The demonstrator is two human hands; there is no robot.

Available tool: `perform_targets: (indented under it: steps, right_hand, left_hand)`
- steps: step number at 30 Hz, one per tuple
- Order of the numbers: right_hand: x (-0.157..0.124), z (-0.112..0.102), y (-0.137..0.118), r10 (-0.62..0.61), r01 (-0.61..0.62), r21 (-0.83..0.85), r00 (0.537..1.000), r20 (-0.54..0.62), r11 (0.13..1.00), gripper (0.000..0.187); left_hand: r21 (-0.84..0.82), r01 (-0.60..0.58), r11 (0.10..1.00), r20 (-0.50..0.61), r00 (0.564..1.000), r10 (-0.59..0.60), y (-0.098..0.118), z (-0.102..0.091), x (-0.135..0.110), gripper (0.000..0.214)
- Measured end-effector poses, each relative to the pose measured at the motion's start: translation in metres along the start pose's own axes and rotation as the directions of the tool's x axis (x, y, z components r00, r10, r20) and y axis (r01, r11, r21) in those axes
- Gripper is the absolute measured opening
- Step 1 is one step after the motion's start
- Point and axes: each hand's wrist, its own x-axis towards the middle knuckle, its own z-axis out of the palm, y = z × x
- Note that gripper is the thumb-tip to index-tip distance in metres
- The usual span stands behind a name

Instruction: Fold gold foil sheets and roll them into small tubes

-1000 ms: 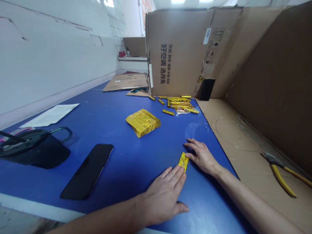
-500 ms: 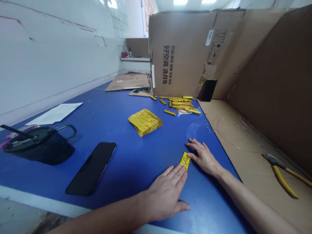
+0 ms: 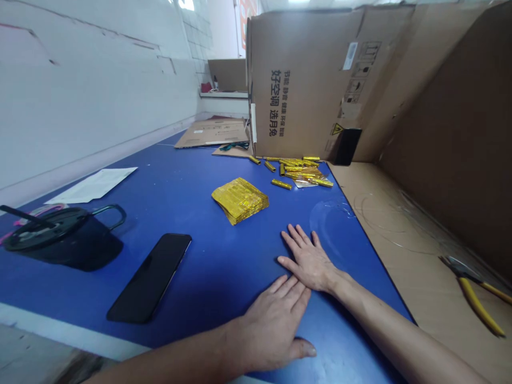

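Note:
My left hand (image 3: pixel 276 325) lies flat on the blue table, palm down, with its fingers stretched out and the thumb apart. Just beyond it, my right hand (image 3: pixel 310 261) rests palm down with fingers spread, its lower edge at the left fingertips. The gold foil strip is hidden, apparently under the hands. Ahead of both hands sits a stack of gold foil sheets (image 3: pixel 240 200). Several rolled gold foil tubes (image 3: pixel 281 184) lie loose in front of the cardboard box.
A black phone (image 3: pixel 151 277) and a dark lidded mug (image 3: pixel 66 240) stand left. White paper (image 3: pixel 94 185) lies behind the mug. A large cardboard box (image 3: pixel 304 85) walls off the back, with another phone (image 3: pixel 348 146) leaning on it. Yellow-handled pliers (image 3: pixel 476 298) and clear thread are at right.
My right hand has moved left and spread flat over the place where the gold foil strip showed. My left hand has hardly moved. The view has shifted slightly.

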Motion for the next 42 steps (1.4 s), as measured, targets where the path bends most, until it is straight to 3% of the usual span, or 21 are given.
perform_targets:
  steps: [5,10,19,22,26,30,42]
  right_hand:
    - [0.018,0.001,0.023,0.105,-0.108,-0.080,0.994,-0.045,0.991,0.069]
    - [0.025,-0.001,0.030,0.137,-0.148,-0.110,0.985,-0.101,0.983,0.068]
    - [0.013,0.004,0.028,0.244,-0.280,-0.140,0.942,-0.232,0.950,0.046]
    - [0.012,0.006,0.027,0.246,-0.284,-0.143,0.940,-0.237,0.948,0.043]
    - [0.015,0.008,0.027,0.244,-0.281,-0.143,0.942,-0.231,0.949,0.043]
    - [0.015,0.008,0.027,0.245,-0.282,-0.138,0.940,-0.238,0.949,0.043]
    - [0.015,0.007,0.028,0.208,-0.251,-0.148,0.943,-0.258,0.957,0.041]
  left_hand:
    - [0.000,-0.010,1.000,0.023,1.000,0.010,-0.001,0.002,-0.001,0.074]
    - [0.059,-0.021,0.998,-0.006,1.000,0.021,-0.002,0.004,0.001,0.074]
    - [0.217,-0.021,0.976,-0.019,0.999,0.026,-0.035,-0.014,0.003,0.055]
    - [0.232,0.101,0.967,-0.086,0.993,-0.083,-0.027,-0.012,0.010,0.059]
    - [0.216,0.225,0.950,-0.116,0.972,-0.203,-0.009,-0.003,0.022,0.086]
    - [0.220,0.231,0.948,-0.061,0.973,-0.223,-0.004,0.004,0.026,0.098]
    - [0.221,0.175,0.959,-0.056,0.985,-0.166,-0.007,0.005,0.013,0.095]
